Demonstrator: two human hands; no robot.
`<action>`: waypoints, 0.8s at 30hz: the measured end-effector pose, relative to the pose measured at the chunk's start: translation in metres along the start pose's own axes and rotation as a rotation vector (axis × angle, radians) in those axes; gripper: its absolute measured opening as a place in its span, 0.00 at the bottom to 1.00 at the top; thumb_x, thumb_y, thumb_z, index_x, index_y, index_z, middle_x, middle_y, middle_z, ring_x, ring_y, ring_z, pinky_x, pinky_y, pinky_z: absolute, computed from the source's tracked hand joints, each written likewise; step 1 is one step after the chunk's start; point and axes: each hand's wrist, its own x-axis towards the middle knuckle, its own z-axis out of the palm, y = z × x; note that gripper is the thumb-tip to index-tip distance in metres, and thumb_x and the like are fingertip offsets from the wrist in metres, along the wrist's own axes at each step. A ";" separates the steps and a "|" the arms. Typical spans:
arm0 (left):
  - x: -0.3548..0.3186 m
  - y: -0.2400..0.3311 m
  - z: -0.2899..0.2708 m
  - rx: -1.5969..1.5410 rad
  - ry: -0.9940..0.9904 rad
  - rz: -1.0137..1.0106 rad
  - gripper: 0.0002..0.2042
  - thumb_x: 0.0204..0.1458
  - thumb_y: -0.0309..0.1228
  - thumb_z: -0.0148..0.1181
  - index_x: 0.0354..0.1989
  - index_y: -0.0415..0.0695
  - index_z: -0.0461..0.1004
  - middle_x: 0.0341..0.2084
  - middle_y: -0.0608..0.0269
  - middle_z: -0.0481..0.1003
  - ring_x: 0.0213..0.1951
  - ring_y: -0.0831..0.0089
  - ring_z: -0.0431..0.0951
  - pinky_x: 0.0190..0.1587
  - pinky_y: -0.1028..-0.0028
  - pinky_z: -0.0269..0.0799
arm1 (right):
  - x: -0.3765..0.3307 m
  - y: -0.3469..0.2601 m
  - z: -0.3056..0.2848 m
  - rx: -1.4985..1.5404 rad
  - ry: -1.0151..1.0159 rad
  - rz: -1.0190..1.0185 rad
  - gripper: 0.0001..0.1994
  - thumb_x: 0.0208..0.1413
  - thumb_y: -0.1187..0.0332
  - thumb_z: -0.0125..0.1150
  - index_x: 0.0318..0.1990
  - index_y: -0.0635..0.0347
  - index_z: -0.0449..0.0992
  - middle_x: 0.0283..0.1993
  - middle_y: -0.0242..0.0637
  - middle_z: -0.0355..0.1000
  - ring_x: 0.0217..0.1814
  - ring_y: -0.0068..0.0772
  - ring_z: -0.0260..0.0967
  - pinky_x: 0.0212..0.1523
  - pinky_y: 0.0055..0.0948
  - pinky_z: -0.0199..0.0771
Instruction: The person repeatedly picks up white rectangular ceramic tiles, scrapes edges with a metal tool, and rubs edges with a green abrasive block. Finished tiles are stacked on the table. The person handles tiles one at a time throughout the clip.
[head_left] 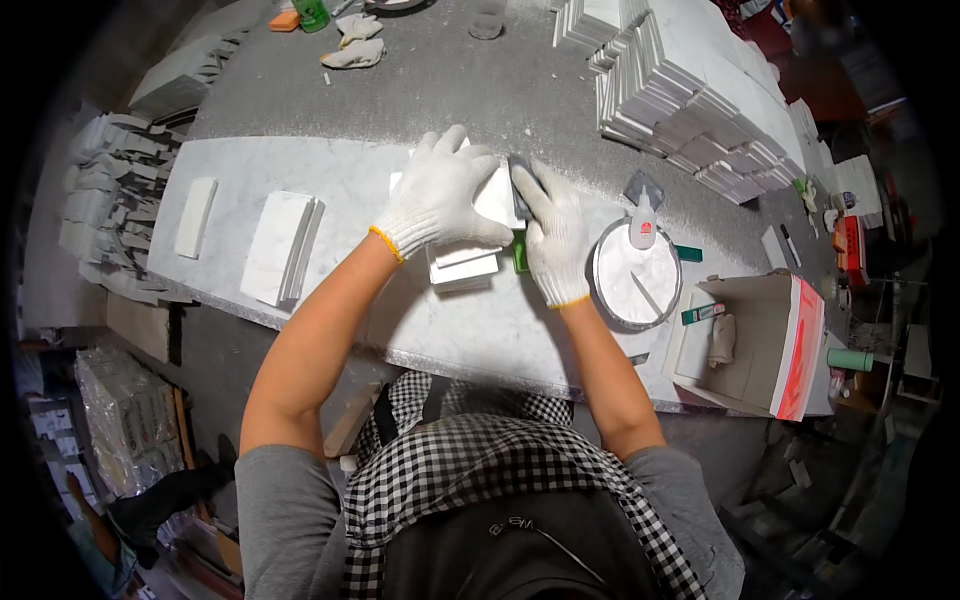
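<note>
My left hand (440,195), in a white knit glove, lies with fingers spread over a small stack of white marble-look tiles (465,272). Its thumb reaches along the top tile (493,200), which the hand partly hides. In a matching glove, my right hand (552,238) grips a dark grey flat block (519,182) against that tile's right edge. Just below it, a green piece (520,254) shows beside the right palm; its kind cannot be made out. A round tub of white powder or paste (625,285) stands right of this hand, with a small squeeze bottle (643,222) on it.
More tiles (280,245) and one narrow tile (196,217) lie left on the marble slab (345,180). High tile stacks (690,100) rise at the back right. An open carton (750,335) sits at the front right. Spare gloves (355,53) lie at the back.
</note>
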 end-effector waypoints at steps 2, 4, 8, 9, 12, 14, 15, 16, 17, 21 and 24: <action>0.003 0.001 -0.004 -0.004 -0.065 -0.026 0.39 0.27 0.55 0.73 0.49 0.42 0.79 0.52 0.57 0.78 0.58 0.52 0.68 0.62 0.58 0.65 | -0.013 -0.008 -0.006 -0.036 0.002 -0.006 0.27 0.47 0.82 0.51 0.57 0.58 0.79 0.63 0.53 0.70 0.66 0.57 0.65 0.69 0.46 0.64; 0.005 0.006 -0.013 -0.053 -0.181 -0.053 0.40 0.27 0.55 0.73 0.51 0.42 0.79 0.54 0.57 0.77 0.60 0.51 0.68 0.63 0.57 0.64 | -0.026 -0.009 -0.010 -0.051 0.001 -0.035 0.26 0.48 0.81 0.51 0.57 0.58 0.80 0.62 0.52 0.71 0.65 0.57 0.66 0.68 0.46 0.65; 0.003 0.003 -0.006 0.000 -0.075 -0.035 0.39 0.28 0.55 0.73 0.49 0.41 0.79 0.53 0.57 0.77 0.60 0.50 0.68 0.64 0.56 0.63 | 0.003 -0.002 -0.003 -0.007 0.034 -0.047 0.25 0.49 0.81 0.52 0.57 0.57 0.80 0.62 0.53 0.71 0.65 0.57 0.66 0.67 0.46 0.65; 0.000 0.000 0.001 0.006 -0.046 -0.024 0.39 0.28 0.55 0.73 0.49 0.41 0.79 0.53 0.57 0.77 0.60 0.50 0.68 0.64 0.56 0.63 | 0.004 0.000 -0.001 -0.008 0.040 -0.056 0.25 0.49 0.81 0.51 0.57 0.57 0.80 0.62 0.53 0.71 0.65 0.57 0.67 0.67 0.46 0.66; 0.003 0.001 -0.004 -0.015 -0.078 -0.017 0.39 0.28 0.56 0.73 0.49 0.40 0.79 0.53 0.56 0.77 0.60 0.51 0.68 0.64 0.56 0.63 | 0.005 -0.006 -0.005 -0.011 0.003 -0.040 0.26 0.49 0.81 0.50 0.56 0.57 0.80 0.61 0.53 0.72 0.63 0.57 0.68 0.66 0.46 0.67; 0.005 0.003 -0.009 -0.034 -0.123 -0.040 0.40 0.28 0.56 0.73 0.49 0.40 0.78 0.54 0.56 0.77 0.60 0.50 0.68 0.64 0.56 0.63 | -0.019 -0.016 -0.012 -0.074 0.010 -0.053 0.25 0.49 0.81 0.50 0.55 0.56 0.81 0.61 0.53 0.72 0.62 0.57 0.68 0.65 0.47 0.68; 0.007 0.005 -0.011 -0.034 -0.141 -0.055 0.40 0.28 0.56 0.73 0.49 0.40 0.78 0.54 0.56 0.77 0.60 0.50 0.68 0.64 0.55 0.63 | -0.025 -0.017 -0.013 -0.104 0.013 -0.059 0.25 0.49 0.81 0.50 0.55 0.56 0.81 0.60 0.53 0.72 0.62 0.57 0.69 0.64 0.47 0.68; 0.005 0.006 -0.012 -0.033 -0.165 -0.067 0.40 0.27 0.57 0.73 0.49 0.40 0.78 0.54 0.56 0.77 0.60 0.50 0.68 0.65 0.55 0.62 | -0.025 -0.015 -0.013 -0.053 0.020 -0.052 0.25 0.49 0.80 0.51 0.55 0.55 0.81 0.61 0.53 0.72 0.63 0.56 0.68 0.65 0.47 0.67; 0.003 0.005 -0.010 -0.040 -0.129 -0.056 0.40 0.27 0.57 0.73 0.49 0.40 0.78 0.54 0.56 0.77 0.61 0.50 0.67 0.65 0.54 0.62 | -0.021 -0.013 -0.011 -0.050 0.027 -0.059 0.25 0.49 0.80 0.51 0.55 0.55 0.81 0.61 0.53 0.72 0.63 0.56 0.68 0.66 0.47 0.67; 0.001 -0.001 -0.003 0.009 -0.066 -0.006 0.41 0.28 0.58 0.73 0.49 0.41 0.78 0.54 0.56 0.77 0.63 0.48 0.66 0.65 0.51 0.62 | 0.028 0.020 0.008 -0.053 0.078 -0.050 0.26 0.48 0.78 0.52 0.57 0.53 0.80 0.63 0.50 0.71 0.64 0.56 0.67 0.67 0.47 0.66; 0.004 0.000 -0.004 0.026 -0.075 -0.001 0.41 0.28 0.58 0.74 0.49 0.41 0.78 0.54 0.56 0.77 0.64 0.47 0.66 0.65 0.49 0.61 | 0.057 0.039 0.004 -0.099 0.104 0.036 0.28 0.50 0.75 0.54 0.63 0.52 0.75 0.63 0.51 0.71 0.67 0.57 0.65 0.68 0.47 0.65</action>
